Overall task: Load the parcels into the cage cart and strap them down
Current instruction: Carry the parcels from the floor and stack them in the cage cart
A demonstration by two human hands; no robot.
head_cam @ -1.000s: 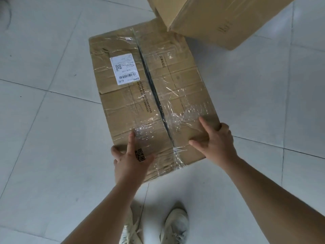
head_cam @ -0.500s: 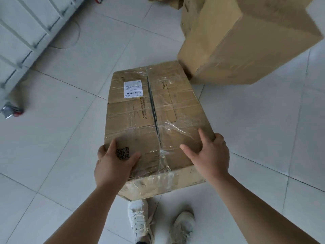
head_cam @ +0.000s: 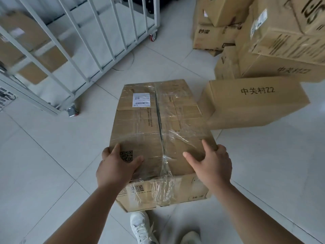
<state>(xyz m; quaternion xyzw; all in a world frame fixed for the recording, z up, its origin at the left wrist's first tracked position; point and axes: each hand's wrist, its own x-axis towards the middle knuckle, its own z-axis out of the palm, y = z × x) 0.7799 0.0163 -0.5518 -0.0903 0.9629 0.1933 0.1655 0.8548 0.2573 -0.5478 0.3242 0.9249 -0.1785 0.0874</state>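
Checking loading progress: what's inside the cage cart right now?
Through the bars of the cage cart, brown cardboard parcels sit at its left end, blurred. Their count and any strap cannot be told; bars and the frame edge hide part.

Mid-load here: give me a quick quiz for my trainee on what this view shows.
1. True or false: the left hand and right hand both hold the taped parcel.
2. Where does the cage cart stand from the parcel? A: ahead and left. B: ahead and right. C: out of view.
3. Fill in: the shipping label sits on the parcel's ___ top flap.
Key: 1 true; 2 A; 3 left.
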